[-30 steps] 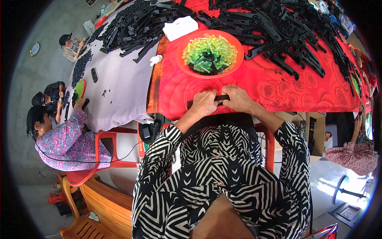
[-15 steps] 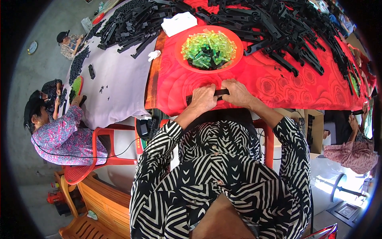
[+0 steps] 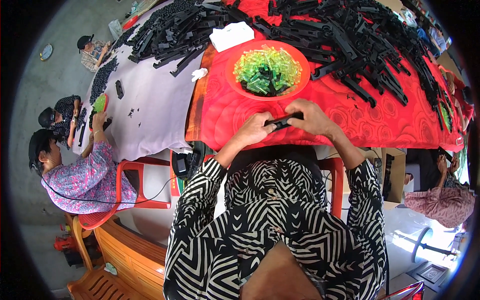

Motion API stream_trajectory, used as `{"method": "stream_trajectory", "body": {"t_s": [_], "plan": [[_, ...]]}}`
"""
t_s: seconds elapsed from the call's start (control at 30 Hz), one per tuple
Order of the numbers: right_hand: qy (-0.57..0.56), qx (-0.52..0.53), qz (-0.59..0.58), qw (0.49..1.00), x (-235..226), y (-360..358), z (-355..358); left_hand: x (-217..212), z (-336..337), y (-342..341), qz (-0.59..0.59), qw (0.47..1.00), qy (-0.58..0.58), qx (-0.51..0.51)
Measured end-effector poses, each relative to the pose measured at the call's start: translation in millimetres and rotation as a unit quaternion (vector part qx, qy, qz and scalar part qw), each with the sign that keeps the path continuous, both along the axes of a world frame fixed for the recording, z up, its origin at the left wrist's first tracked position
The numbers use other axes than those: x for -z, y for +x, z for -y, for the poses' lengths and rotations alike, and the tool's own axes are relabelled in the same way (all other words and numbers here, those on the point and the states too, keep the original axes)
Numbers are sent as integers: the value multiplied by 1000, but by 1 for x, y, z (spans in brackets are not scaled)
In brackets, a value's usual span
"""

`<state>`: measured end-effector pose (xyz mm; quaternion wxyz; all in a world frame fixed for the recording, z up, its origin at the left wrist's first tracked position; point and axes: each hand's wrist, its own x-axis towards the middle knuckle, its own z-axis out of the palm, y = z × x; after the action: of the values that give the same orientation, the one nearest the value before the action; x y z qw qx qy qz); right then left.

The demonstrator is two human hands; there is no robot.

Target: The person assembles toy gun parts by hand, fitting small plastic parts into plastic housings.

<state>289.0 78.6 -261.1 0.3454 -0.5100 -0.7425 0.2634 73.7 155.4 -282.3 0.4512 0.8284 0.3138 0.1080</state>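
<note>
Between my hands, just above the front edge of the red tablecloth, is a long black plastic part (image 3: 283, 122), the body of a small spirit level by its look. My left hand (image 3: 256, 129) is closed round its left end, thumb along the top. My right hand (image 3: 311, 118) is closed on the other end with its fingers bent over it. Beyond them stands a red plate (image 3: 306, 76) heaped with yellow-green clear vials (image 3: 270, 55) and some small black pieces (image 3: 272, 85).
Black plastic parts (image 3: 345, 50) lie piled across the back of the red tablecloth (image 3: 225, 115). A white paper pack (image 3: 232, 36) and a crumpled tissue (image 3: 199, 74) lie near the plate. At left, a person in a flowered top (image 3: 85, 170) works at a grey-covered table (image 3: 145, 115).
The black part has tilted, its right end now higher. My right hand has moved right and its grip has shifted toward that end. At left, the co-worker's hand has moved to a plate.
</note>
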Motion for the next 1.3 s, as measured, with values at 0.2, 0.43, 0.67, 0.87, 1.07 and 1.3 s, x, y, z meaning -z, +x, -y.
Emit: {"method": "stream_trajectory", "body": {"t_s": [0.2, 0.43, 0.67, 0.87, 1.07, 1.3], "plan": [[116, 175, -63, 976, -10, -12, 6, -2, 16, -10, 159, 971, -160, -74], [30, 154, -391, 907, 13, -56, -7, 2, 46, -14, 218, 966, 15, -134], [49, 168, -376, 910, 10, -71, -5, -6, 70, -22, 210, 946, 218, -112], [59, 153, -404, 900, -4, -82, -1, -19, 63, -30, 161, 953, 250, -60], [61, 152, -373, 913, -3, -85, -1, -42, 49, -34, 50, 964, 259, -4], [47, 136, -386, 911, -8, -91, 1, -34, 48, -36, 81, 981, 176, -5]]}}
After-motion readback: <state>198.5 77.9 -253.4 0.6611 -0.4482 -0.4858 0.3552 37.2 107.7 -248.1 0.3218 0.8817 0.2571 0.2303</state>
